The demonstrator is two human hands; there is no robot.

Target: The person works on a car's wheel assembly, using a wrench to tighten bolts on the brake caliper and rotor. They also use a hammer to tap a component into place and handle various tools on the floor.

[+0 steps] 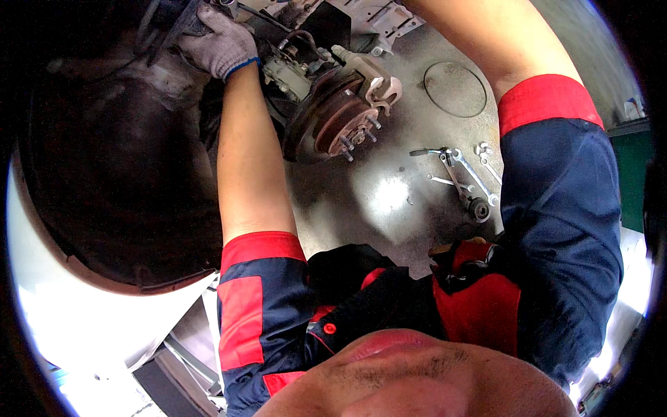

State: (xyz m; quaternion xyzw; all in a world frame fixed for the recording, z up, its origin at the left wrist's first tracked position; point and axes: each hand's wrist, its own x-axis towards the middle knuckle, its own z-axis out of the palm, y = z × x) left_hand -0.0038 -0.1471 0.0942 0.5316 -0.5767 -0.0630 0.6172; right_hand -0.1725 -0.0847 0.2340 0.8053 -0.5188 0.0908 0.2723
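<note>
My left hand (pixel 221 45), in a whitish knitted glove with a blue cuff edge, reaches up into the wheel well. Its thumb and fingers close around a dark suspension part (pixel 182 26); the fingertips are lost in shadow. To the right of that hand sits a rusty wheel hub and brake disc (pixel 340 128) with several bare studs. A brake caliper bracket (pixel 375 78) is at the disc's upper right edge, and a hose (pixel 302 36) curves above. My right forearm (pixel 500 35) stretches past the top edge, so the right hand is out of sight.
The dark wheel-arch liner (pixel 125 187) fills the left side, bordered by a white body panel (pixel 118 313). On the grey floor lie several wrenches (pixel 472 170), a ratchet-like tool with a round black end (pixel 478 208), and a thin dark ring (pixel 425 89). A green cabinet (pixel 631 174) stands far right.
</note>
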